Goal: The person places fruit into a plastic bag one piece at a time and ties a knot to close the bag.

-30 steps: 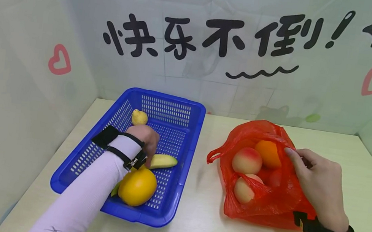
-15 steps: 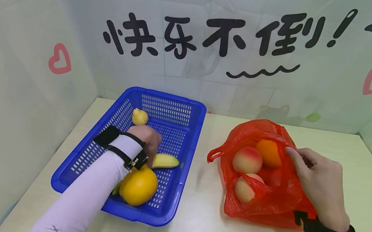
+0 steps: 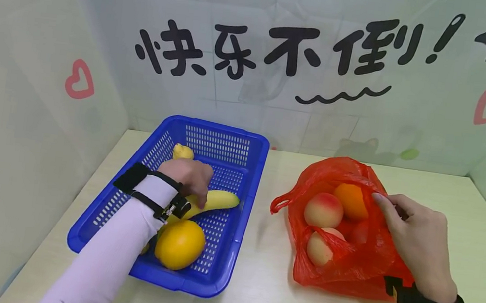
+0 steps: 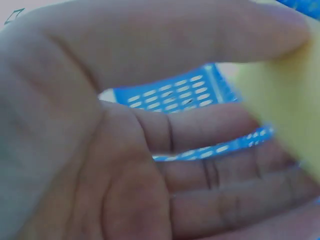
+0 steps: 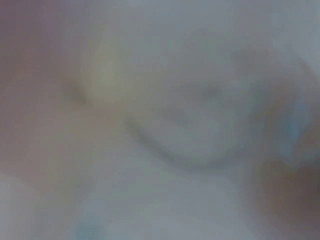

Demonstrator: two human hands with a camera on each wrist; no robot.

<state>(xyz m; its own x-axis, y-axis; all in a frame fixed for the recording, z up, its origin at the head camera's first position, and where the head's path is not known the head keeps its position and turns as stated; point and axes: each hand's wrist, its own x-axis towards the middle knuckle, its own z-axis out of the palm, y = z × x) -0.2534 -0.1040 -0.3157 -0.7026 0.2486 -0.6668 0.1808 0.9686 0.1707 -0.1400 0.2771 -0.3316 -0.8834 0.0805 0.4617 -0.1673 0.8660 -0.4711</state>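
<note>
My left hand (image 3: 188,175) reaches into the blue plastic basket (image 3: 246,212) and pinches a yellow banana (image 3: 223,200) between thumb and fingers. In the left wrist view, the thumb (image 4: 270,35) presses one side of the banana (image 4: 285,95) and fingers reach its other side. My right hand (image 3: 419,241) pinches the rim of a red plastic bag (image 3: 346,275), holding its mouth open. Two peaches (image 3: 324,209) and an orange (image 3: 351,202) show inside; red plastic partly covers more fruit. The right wrist view is too blurred to read.
A large round yellow fruit (image 3: 180,245) lies at the basket's near end. A small knobbly yellow fruit (image 3: 183,151) sits toward the far left corner, partly behind my hand. Basket and bag stand apart on a pale table (image 3: 249,292), with a printed cloth (image 3: 256,118) behind.
The banana has risen slightly and turned in my left hand, showing more of its length. My left wrist has shifted a little left. The right hand and bag stay put.
</note>
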